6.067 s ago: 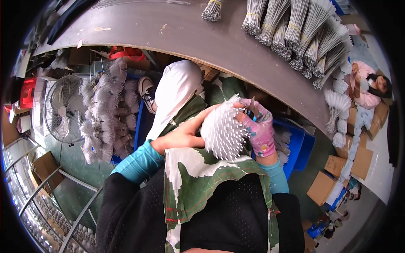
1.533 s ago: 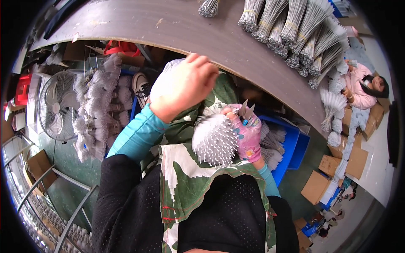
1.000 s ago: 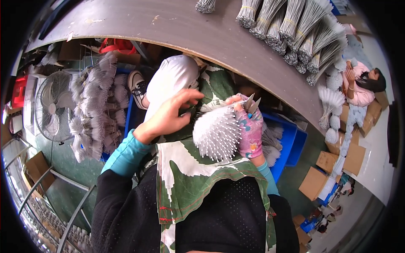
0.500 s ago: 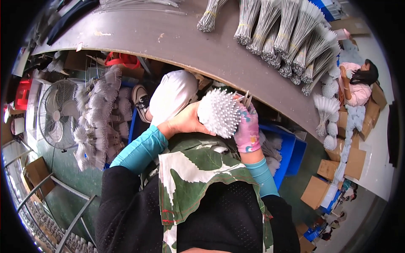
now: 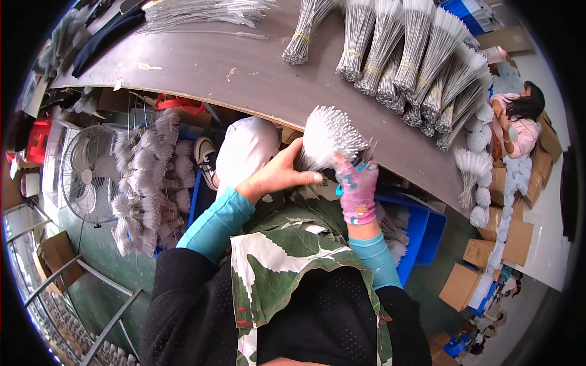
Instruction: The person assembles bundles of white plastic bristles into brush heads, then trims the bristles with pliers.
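A bundle of thin wire brushes with white bristle ends (image 5: 331, 137) stands in front of me at the table edge, its bristle ends turned up and to the right. My left hand (image 5: 278, 174) holds its left side, fingers partly hidden behind it and thumb stretched out below. At its lower right, my right hand (image 5: 357, 189), in a pink patterned glove, is closed round a small metal-tipped tool (image 5: 370, 148). A bit of blue shows beside the palm. The tool's exact kind is hard to make out, and the fingertips touch the bundle.
Several banded wire brush bundles (image 5: 409, 67) lie on the brown table (image 5: 213, 67), with loose brushes (image 5: 207, 15) at the far left. Blue bins (image 5: 421, 229) stand right below. A fan (image 5: 88, 174) and hanging brush bundles (image 5: 146, 177) are left. Another person (image 5: 519, 119) sits far right.
The bundle has moved up toward the table and tipped, showing its side more. My left thumb has come away from the bristle ends, and my right hand has turned at its lower right.
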Demonstrator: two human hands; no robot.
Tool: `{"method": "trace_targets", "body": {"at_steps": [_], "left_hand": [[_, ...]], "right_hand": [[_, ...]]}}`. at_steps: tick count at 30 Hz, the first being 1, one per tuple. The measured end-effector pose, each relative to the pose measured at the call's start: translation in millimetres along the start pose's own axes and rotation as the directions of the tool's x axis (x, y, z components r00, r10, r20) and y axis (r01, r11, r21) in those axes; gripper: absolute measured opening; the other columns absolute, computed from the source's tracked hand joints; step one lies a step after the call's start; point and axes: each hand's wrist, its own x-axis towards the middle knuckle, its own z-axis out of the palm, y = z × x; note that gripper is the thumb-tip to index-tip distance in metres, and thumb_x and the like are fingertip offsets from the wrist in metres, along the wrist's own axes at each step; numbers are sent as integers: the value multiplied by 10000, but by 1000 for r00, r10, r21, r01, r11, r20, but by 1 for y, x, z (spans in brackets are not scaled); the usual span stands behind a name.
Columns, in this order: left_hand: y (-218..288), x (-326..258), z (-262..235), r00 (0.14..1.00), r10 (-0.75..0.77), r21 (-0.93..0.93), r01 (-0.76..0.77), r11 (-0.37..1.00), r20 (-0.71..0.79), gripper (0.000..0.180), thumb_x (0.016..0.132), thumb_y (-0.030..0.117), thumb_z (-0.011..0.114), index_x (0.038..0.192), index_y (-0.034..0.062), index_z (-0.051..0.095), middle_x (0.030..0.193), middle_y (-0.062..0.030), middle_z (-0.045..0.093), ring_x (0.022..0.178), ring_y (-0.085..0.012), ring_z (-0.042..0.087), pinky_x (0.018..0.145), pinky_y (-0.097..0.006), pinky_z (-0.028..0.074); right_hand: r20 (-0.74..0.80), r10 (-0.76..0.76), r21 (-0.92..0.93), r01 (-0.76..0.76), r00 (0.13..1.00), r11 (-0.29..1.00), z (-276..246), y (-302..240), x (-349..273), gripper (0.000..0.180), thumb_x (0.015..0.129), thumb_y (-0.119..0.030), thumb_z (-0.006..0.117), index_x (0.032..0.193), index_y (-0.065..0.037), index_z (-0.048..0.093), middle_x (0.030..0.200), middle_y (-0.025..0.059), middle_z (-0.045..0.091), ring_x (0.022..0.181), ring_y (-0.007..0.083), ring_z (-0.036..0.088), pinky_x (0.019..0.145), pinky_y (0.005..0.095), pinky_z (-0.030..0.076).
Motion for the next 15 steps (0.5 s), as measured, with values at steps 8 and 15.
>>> {"method": "trace_targets", "body": {"at_steps": [8, 15], "left_hand": [[-30, 17, 4, 899, 426, 682, -249, 688, -101, 431, 786, 185, 633, 1196, 81, 552, 1201, -134, 567, 1149, -282, 513, 985, -363, 384], [-41, 21, -6, 910, 404, 864, -129, 486, -92, 381, 796, 270, 614, 1152, 134, 596, 1144, -98, 606, 1048, -271, 574, 897, -357, 454]], "right_hand": [[66, -214, -119, 221, 975, 968, 21, 42, -15, 680, 717, -22, 734, 1277, -27, 347, 1225, 92, 466, 1096, 180, 494, 931, 312, 425], [298, -81, -66, 105, 951, 992, 3, 18, -20, 730, 688, 13, 748, 1291, -30, 339, 1130, 55, 492, 870, 101, 502, 762, 237, 451]]}}
